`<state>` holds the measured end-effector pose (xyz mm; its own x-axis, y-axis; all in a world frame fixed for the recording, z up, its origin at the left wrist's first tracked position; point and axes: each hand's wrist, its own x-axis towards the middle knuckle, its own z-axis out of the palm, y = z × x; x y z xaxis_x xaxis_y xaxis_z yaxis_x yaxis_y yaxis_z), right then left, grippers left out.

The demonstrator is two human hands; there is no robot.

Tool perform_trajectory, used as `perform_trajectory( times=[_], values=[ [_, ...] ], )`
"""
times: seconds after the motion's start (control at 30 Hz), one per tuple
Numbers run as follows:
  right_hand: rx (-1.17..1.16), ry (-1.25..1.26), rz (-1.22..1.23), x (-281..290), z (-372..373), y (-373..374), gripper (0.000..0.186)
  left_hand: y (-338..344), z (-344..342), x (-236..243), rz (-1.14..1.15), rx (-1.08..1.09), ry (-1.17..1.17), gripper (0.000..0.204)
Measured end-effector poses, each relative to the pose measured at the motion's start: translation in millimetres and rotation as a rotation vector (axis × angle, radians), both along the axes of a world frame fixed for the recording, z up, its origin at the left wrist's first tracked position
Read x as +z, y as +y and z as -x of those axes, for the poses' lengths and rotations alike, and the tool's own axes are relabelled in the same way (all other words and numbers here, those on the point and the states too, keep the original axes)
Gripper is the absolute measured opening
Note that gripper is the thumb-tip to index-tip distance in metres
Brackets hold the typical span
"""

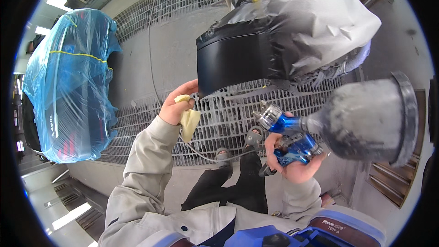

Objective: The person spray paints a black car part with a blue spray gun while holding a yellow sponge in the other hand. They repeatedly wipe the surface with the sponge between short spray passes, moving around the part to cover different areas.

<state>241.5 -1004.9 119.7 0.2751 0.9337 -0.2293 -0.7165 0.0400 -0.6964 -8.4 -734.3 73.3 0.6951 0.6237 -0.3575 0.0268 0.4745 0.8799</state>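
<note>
My left hand (172,108) holds a crumpled pale yellow cloth (190,126) between thumb and fingers. Its outstretched fingertips reach the lower left edge of a black curved car panel (231,61); whether they touch it I cannot tell. My right hand (299,170) is wrapped around the handle of a blue spray gun (297,148). The gun's silver nozzle faces up and left, toward the area just below the panel. A large cloudy grey paint cup (359,119) with a dark lid sits on the gun, lying toward the right.
Silvery-white masking sheet (320,23) covers the car body around the panel. At the left stands another car part or body wrapped in blue plastic film (75,87). Metal floor grating (219,119) runs under the panel, and a grey hose (201,155) crosses it near my feet.
</note>
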Motion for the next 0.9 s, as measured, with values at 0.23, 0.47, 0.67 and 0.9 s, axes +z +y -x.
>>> perform_trajectory(
  times=[0.23, 0.47, 0.67, 0.9],
  values=[
    [-0.03, -0.007, -0.073, -55.5, -3.1, 10.6, 0.126, 0.6, -18.0, -33.9, -0.158, 0.066, -0.009, 0.056],
    [-0.089, -0.061, -0.302, -105.1, -23.0, 34.4, 0.119, 9.0, -47.5, -38.5, -0.465, -0.011, 0.063, 0.042],
    [-0.176, -0.112, -0.44, -134.7, -29.6, 47.5, 0.119, 12.5, -71.2, -70.8, -0.541, -0.014, 0.002, 0.041],
    [-0.255, -0.18, -0.619, -165.1, -27.5, 57.1, 0.119, -32.4, -111.9, -140.8, -0.809, -0.648, -0.252, 0.028]
  ],
)
